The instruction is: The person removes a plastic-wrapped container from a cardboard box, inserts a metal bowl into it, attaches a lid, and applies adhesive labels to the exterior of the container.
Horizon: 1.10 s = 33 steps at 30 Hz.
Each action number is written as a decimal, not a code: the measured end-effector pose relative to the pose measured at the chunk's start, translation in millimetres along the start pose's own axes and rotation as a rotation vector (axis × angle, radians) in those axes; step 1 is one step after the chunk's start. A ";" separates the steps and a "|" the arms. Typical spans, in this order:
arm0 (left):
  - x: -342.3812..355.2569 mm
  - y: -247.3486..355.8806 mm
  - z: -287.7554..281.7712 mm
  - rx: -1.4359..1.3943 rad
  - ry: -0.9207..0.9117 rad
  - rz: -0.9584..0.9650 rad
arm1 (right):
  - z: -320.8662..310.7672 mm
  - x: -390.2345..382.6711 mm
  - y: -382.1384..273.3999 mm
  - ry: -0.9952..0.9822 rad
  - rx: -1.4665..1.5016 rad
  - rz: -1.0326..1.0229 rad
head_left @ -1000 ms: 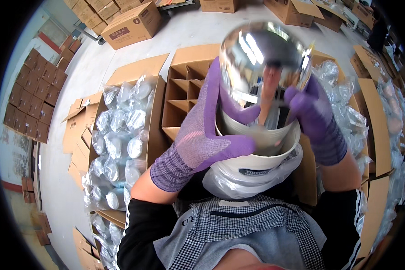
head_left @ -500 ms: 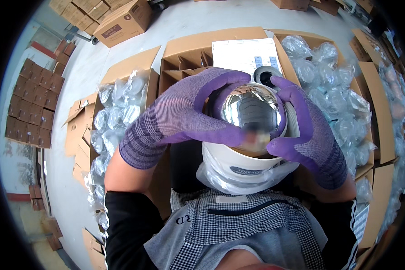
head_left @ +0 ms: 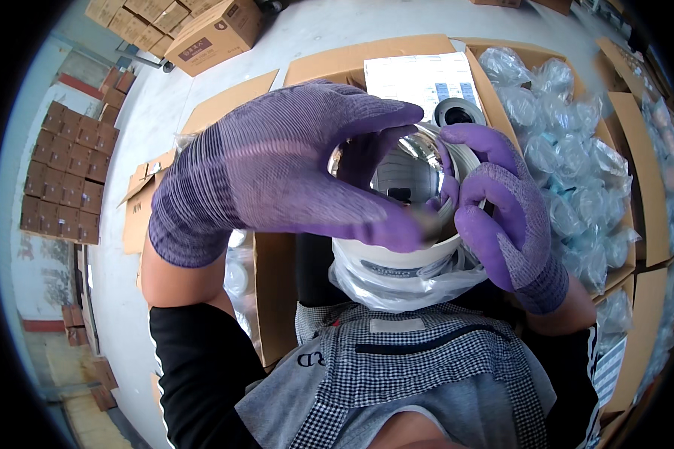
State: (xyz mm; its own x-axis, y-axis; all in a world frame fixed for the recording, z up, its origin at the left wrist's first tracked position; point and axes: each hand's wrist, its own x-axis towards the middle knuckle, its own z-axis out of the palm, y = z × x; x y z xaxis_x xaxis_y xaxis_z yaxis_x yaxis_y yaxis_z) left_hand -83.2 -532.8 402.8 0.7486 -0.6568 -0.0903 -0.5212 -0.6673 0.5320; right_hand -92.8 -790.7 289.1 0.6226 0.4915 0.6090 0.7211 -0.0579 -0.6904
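A mirror-finished steel dome sits low inside a white round container, which is wrapped below in crumpled clear plastic at my lap. My left hand, in a purple-grey glove, arches over the dome's left side with thumb and fingers apart; its blurred thumb is over the front rim, and whether it touches is unclear. My right hand, gloved alike, has curled fingers on the container's right rim. Just behind, a dark round lens-like part lies by a white printed sheet.
An open carton of plastic-wrapped items stands close on my right, with more cartons beyond. Open cardboard flaps rise at left, partly behind my arm. Stacked boxes line the left wall; another carton pile stands across the floor.
The steel piece, raised a second ago, has dropped into the white container. My left hand has since risen and shifted left, nearer the camera; my right fingers have curled more at the rim.
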 end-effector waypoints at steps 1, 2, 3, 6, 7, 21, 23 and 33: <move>0.8 6.6 6.7 0.131 0.072 -0.077 | 1.5 -0.1 2.7 -0.012 -0.005 -0.020; 1.2 7.6 6.6 0.135 0.059 -0.047 | 3.8 -0.9 4.9 -0.024 -0.010 -0.039; 1.4 8.1 5.8 0.138 0.047 -0.017 | 8.7 -3.8 6.6 0.015 0.033 -0.025; 7.6 -4.5 2.0 0.115 -0.047 0.156 | 23.8 -11.2 3.3 0.095 0.179 0.018; 10.8 -19.3 6.3 0.087 -0.035 0.283 | 24.9 -11.8 -1.2 0.105 0.219 0.046; -12.4 0.5 -1.8 0.238 -0.031 0.233 | -33.7 21.9 253.2 -0.286 -0.725 0.317; -31.9 7.5 -8.3 0.189 0.022 -0.024 | 1.8 46.6 290.8 -0.328 -0.439 0.387; -6.1 -30.3 8.0 0.267 0.077 0.221 | -10.7 57.6 280.0 -0.511 -0.771 0.817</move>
State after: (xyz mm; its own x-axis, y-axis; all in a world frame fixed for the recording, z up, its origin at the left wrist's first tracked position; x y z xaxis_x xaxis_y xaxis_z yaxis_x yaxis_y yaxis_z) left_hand -75.3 -511.4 380.5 0.6289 -0.7742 0.0715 -0.7553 -0.5866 0.2923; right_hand 148.2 -787.9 135.0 0.9092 0.3433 -0.2357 0.2747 -0.9198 -0.2803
